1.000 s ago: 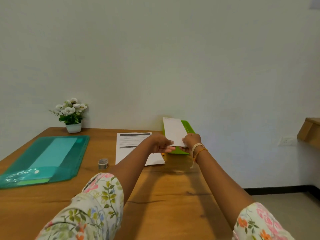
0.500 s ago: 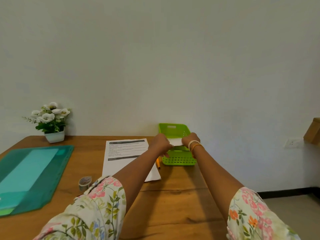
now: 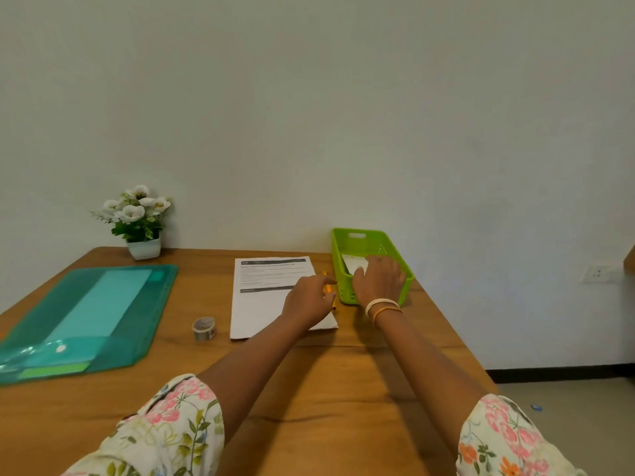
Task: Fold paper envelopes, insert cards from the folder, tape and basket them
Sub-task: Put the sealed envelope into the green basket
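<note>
A white folded envelope [image 3: 351, 263] lies inside the green plastic basket [image 3: 404, 266] at the table's far right. My right hand [image 3: 379, 282] reaches over the basket's near rim with fingers spread, resting on the envelope. My left hand [image 3: 307, 299] hovers over the printed white sheet [image 3: 264, 286], fingers loosely apart and holding nothing. A teal folder [image 3: 86, 314] with a pale sheet inside lies at the left. A small tape roll [image 3: 204, 328] stands between the folder and the sheet.
An orange pencil [image 3: 329, 290] lies between the printed sheet and the basket, partly behind my left hand. A white pot of white flowers [image 3: 139, 221] stands at the back by the wall. The table's right edge runs just past the basket.
The envelope went from both hands, raised over the basket, down into it. My left hand let go and drew back over the printed sheet; my right hand followed the envelope down.
</note>
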`<act>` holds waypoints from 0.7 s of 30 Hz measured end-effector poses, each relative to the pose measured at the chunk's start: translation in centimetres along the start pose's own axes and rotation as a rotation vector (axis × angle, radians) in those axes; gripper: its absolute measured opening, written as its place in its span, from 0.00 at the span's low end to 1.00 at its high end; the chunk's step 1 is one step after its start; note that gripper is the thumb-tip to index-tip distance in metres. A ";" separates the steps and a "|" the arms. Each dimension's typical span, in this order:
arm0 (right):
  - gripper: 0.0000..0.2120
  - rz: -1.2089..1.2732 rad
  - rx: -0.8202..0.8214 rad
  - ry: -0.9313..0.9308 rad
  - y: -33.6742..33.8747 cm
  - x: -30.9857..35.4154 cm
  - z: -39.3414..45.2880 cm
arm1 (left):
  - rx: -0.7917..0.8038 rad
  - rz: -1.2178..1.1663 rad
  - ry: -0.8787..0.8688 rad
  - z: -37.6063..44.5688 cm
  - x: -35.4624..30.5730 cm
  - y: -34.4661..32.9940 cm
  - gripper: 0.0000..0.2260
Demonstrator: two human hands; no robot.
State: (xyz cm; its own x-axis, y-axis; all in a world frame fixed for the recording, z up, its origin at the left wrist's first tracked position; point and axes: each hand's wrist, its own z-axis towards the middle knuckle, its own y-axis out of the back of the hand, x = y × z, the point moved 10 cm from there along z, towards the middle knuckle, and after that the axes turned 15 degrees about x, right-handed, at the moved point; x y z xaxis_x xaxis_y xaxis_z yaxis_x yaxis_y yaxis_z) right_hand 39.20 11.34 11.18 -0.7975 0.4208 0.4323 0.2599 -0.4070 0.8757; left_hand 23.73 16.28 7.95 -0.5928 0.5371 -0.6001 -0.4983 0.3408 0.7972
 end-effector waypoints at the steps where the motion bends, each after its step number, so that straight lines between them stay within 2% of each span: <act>1: 0.16 0.013 -0.056 0.075 -0.1 1.3 -1.5 | -0.003 -0.002 0.000 -1.3 0.7 0.2 0.14; 4: 0.14 0.027 -0.104 0.261 -2.0 4.7 -5.9 | -0.041 0.043 0.010 -5.1 3.1 1.3 0.15; 9: 0.14 0.054 0.114 0.437 -8.0 9.3 -11.7 | -0.144 0.122 0.061 -11.5 8.1 3.7 0.12; 12: 0.18 -0.008 0.245 0.531 -11.1 12.4 -13.4 | -0.209 0.229 0.130 -14.5 10.9 5.0 0.11; 16: 0.21 -0.080 0.364 0.557 -13.3 15.5 -13.7 | -0.193 0.263 0.242 -16.3 15.4 5.9 0.11; 21: 0.11 -0.231 0.364 0.568 -14.5 17.1 -13.3 | -0.133 0.242 0.270 -15.6 17.5 5.5 0.15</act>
State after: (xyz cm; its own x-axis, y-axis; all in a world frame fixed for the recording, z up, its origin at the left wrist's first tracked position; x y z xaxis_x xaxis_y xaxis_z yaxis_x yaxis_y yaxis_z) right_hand 14.54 13.62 3.01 -0.9888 -0.0645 0.1346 0.1362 -0.0201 0.9905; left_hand 0.81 15.52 0.83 -0.8399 0.3608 -0.4055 -0.3907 0.1168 0.9131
